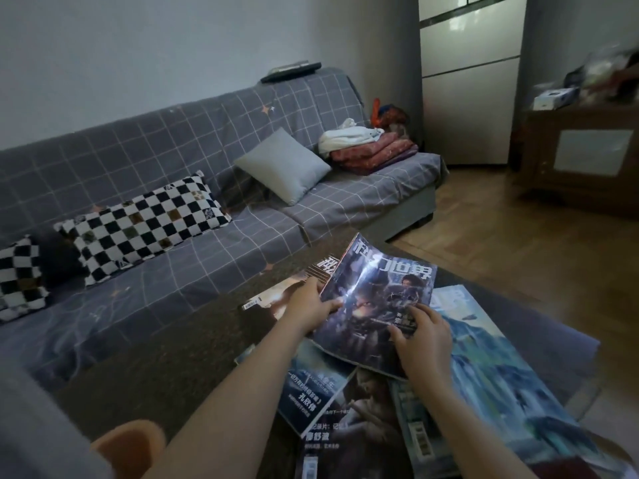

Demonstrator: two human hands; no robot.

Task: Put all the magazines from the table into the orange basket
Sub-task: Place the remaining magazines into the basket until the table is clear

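While dim light fills the room, the head view shows a dark bench running from the centre toward 5 o'clock, with a grey checked sofa behind it at 10 o'clock. On the sofa lie two black-and-white checkered cushions, a plain grey cushion and folded blankets at 1 o'clock. A pale cabinet stands at 1 o'clock and a brown cupboard at 2 o'clock on the wooden floor.

Several magazines lie overlapping on the bench toward 5 o'clock. A rounded orange shape at 7 o'clock, by the lower edge, may be the orange basket; little of it shows.

Both forearms reach forward from the lower edge. The left hand pinches the left edge of a dark-covered magazine, whose far end is tilted up off the pile. The right hand grips its near right corner, fingers curled over the cover.
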